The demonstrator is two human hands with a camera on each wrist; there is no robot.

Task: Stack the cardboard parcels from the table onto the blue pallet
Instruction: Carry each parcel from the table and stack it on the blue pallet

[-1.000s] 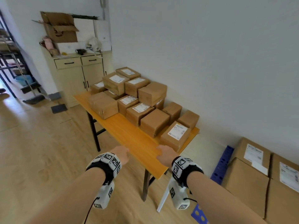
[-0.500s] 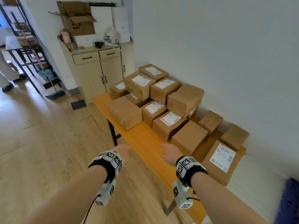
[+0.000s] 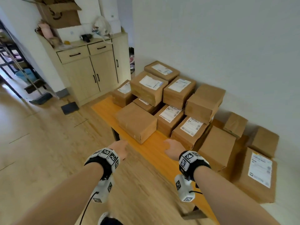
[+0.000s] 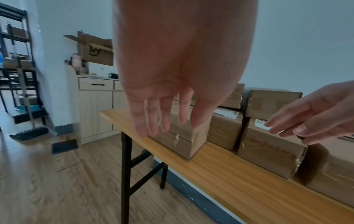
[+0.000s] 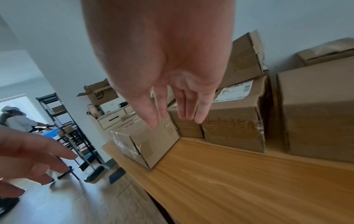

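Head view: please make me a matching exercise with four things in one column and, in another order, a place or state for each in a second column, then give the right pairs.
Things:
1. left hand
2. plain parcel
3. open cardboard box
4. dustpan

Places or states:
A. on top of the cabinet
B. lying on the floor
C. empty, fingers stretched out
D. on the table, nearest its front edge

Pairs: 1-C, 2-D, 3-A, 4-B

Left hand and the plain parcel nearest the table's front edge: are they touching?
Apart. The right wrist view shows the left hand short of the parcel, floor visible between them.
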